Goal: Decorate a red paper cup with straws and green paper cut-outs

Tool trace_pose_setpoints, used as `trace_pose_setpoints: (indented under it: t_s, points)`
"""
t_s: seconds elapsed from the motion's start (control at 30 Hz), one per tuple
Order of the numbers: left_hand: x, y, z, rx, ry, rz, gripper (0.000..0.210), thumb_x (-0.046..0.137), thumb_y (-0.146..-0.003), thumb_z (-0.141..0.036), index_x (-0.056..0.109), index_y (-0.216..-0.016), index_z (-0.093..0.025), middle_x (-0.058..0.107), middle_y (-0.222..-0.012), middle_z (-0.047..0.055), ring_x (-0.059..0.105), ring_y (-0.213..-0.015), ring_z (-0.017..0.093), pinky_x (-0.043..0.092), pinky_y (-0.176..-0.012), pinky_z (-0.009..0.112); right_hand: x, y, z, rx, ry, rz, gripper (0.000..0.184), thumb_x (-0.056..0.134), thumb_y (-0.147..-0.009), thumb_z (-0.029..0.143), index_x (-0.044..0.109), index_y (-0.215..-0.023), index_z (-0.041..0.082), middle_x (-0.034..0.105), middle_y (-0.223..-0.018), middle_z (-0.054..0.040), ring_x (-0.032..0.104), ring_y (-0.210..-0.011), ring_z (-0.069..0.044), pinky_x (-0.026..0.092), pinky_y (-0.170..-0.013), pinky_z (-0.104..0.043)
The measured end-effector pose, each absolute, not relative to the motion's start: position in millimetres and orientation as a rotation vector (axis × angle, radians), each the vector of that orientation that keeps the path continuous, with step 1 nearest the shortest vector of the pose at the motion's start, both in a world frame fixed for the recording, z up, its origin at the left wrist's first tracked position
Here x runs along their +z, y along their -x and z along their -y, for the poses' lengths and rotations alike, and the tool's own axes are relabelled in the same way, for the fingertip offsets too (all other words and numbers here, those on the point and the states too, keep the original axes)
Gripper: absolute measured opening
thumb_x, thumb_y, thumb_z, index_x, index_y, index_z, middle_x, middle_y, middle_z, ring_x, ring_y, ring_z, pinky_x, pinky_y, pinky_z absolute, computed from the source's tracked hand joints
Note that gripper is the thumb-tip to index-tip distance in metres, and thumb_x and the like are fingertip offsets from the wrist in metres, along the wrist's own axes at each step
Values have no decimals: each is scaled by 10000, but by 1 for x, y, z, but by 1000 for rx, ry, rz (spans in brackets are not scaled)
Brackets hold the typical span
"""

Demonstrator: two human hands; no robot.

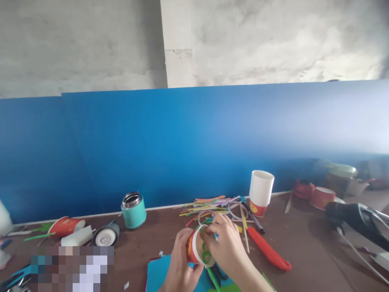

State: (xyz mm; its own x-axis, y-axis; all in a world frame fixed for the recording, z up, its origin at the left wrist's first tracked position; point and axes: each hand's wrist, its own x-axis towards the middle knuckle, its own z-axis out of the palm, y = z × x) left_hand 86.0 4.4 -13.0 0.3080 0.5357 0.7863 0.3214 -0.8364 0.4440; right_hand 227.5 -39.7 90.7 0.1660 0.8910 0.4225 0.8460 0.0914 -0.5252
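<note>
Left hand (181, 260) is gripping cup (190, 247) above blue sheet (157, 269), apparently steadying its tilted mouth for right hand (226, 239), which is sitting at the opening; cannot tell whether it's pinching anything

Left hand (181, 259) curled, right hand (226, 240) bent inward, both close together

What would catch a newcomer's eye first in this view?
Probably the wide blue panel, stretching across the picture behind the brown table. Next, low in the middle, the left hand grips a red-and-white paper cup, with the right hand at its right side. The turquoise jar stands out left of the hands, the red handle to their right.
</note>
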Motion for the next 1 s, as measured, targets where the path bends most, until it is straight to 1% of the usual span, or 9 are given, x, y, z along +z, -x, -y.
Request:
trace_pose_setpoints:
  t_s: [0.27,0.37,0.47,0.6,0.73,0.87,1.0]
  points:
    - [-13,-88,-3,1549,-2356,-783,565,555,-735,-109,335,-1253,-161,479,-1169,157,496,-1116,274,475,-893,412,88,-229,39,97,1740,1675,219,652,-730,212,641,-512,214,546,-717,-10,507,-795,-185,296,-656,-277]
    - [-11,-89,-2,1544,-2336,-755,553,553,-744,-121,333,-1249,-167,480,-1160,157,500,-1104,275,479,-885,420,88,-231,38,109,1730,1671,194,660,-717,204,649,-524,221,547,-717,-4,509,-794,-182,300,-669,-278]
    - [-9,-89,-1,1542,-2335,-751,541,555,-753,-127,338,-1246,-172,481,-1154,156,498,-1100,277,478,-884,428,89,-230,37,121,1735,1662,217,647,-727,208,640,-510,219,544,-703,-3,508,-783,-181,305,-667,-278]
    - [-8,-89,0,1568,-2353,-772,529,571,-771,-153,349,-1250,-178,484,-1156,157,499,-1102,281,477,-884,428,92,-226,38,148,1721,1641,299,605,-750,193,595,-451,199,523,-664,-10,501,-747,-177,327,-645,-270]
    - [-10,-88,0,1619,-2347,-767,517,571,-791,-181,351,-1258,-167,481,-1157,167,502,-1108,282,484,-873,421,89,-220,38,106,1679,1603,294,577,-767,203,617,-477,208,502,-656,-17,491,-721,-180,348,-638,-273]
    - [-12,-88,0,1656,-2350,-781,493,537,-803,-151,353,-1261,-158,475,-1162,174,486,-1126,285,479,-880,437,80,-218,35,51,1650,1589,282,556,-771,182,616,-496,206,489,-656,-17,484,-706,-178,350,-647,-284]
    - [-11,-88,1,1697,-2392,-771,489,499,-797,-110,360,-1264,-145,475,-1165,170,485,-1132,269,481,-889,417,76,-218,34,60,1611,1603,310,536,-772,170,566,-464,194,480,-641,-13,478,-688,-173,345,-637,-283]
